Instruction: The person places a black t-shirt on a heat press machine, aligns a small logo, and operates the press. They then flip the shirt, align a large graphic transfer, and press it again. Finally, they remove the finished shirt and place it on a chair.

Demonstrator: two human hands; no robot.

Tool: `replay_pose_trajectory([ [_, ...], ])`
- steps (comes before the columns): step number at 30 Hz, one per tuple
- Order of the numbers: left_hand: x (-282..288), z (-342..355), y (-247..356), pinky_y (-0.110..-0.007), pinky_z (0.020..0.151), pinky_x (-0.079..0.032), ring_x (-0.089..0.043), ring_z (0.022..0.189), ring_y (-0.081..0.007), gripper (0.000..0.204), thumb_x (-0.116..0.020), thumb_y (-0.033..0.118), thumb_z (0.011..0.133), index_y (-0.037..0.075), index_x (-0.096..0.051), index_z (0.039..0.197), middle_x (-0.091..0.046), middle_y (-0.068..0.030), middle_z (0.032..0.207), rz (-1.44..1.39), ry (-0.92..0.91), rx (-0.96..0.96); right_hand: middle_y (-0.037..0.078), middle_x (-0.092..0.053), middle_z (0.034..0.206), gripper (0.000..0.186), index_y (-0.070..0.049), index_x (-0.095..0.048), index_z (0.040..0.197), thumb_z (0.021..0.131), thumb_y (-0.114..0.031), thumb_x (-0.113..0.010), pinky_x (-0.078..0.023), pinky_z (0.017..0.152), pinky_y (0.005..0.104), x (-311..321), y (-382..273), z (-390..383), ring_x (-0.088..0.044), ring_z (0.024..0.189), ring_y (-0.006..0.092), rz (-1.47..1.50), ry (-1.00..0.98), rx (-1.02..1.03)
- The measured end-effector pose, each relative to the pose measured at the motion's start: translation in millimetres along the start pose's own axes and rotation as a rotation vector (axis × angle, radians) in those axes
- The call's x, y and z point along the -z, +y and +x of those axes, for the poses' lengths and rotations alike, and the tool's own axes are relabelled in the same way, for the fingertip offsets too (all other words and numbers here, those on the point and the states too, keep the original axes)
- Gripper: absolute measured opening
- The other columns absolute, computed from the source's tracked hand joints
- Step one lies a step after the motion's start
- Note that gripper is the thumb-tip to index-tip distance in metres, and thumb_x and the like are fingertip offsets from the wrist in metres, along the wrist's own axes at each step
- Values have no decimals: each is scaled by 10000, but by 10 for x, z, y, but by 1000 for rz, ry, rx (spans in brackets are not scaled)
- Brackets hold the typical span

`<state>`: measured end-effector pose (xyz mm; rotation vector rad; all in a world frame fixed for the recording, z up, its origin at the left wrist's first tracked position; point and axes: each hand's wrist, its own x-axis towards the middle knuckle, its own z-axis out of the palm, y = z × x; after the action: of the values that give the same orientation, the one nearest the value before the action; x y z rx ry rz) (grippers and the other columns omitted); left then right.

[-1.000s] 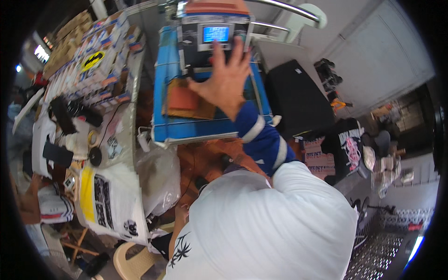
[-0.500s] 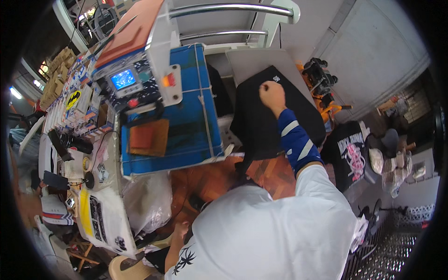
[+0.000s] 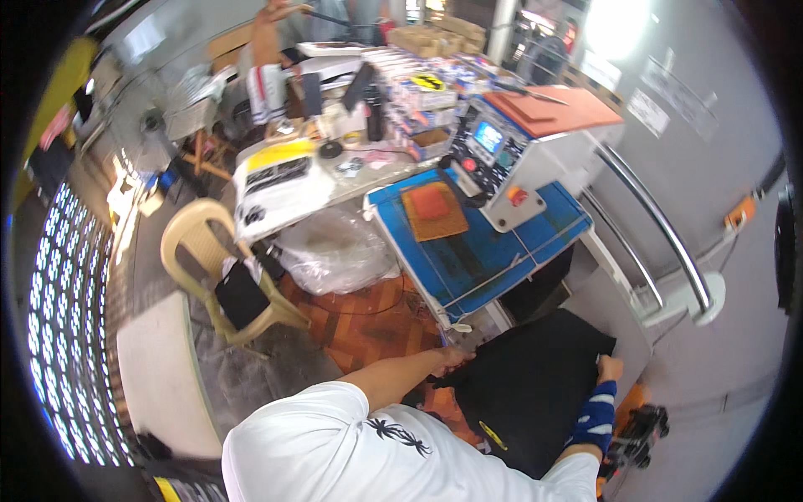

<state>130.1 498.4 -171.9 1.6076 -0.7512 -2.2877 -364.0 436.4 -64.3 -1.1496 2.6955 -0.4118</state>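
While the right hand [image 3: 611, 368] grips the black cloth [image 3: 535, 381], left hand [image 3: 454, 360] at opposite edge; its grip unclear.

We are seeing a fairly bright room, with white glare [image 3: 619, 29] washing out a patch far above the right hand's [image 3: 611, 368] grip. Light is pushing through the lattice [image 3: 67, 335] far left of that grip, and a small screen [image 3: 488, 136] is glowing blue up and to its left. Metal rails [image 3: 658, 219] beyond it are catching highlights, while the black cloth [image 3: 531, 385] beside it is losing its folds. Blur is softening the distant boxes [image 3: 422, 40]; edges are bending toward black corners [image 3: 12, 481].
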Motion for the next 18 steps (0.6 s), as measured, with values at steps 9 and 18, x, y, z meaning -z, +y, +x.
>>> replay_pose_trajectory([
  [9,792,-1178,-1353,-406,939,-480,-607,1036,-217,365,-687,198,934,85,-640,1278,-667,-40,1141,-811,-243,-547,96,-715,999,354,24,-651,1138,788,-20,-613,-541,886,337,1370,-1455,-1578,-691,924,233,1205,-855,469],
  [18,116,-4101,-4275,-444,1075,-504,-639,1235,-298,588,-728,306,960,19,-527,1432,-653,-159,1342,-1062,618,-857,34,-728,1016,304,9,-709,1132,874,-143,-759,-507,861,281,1279,-3779,-4208,-660,926,142,652,-1400,1338],
])
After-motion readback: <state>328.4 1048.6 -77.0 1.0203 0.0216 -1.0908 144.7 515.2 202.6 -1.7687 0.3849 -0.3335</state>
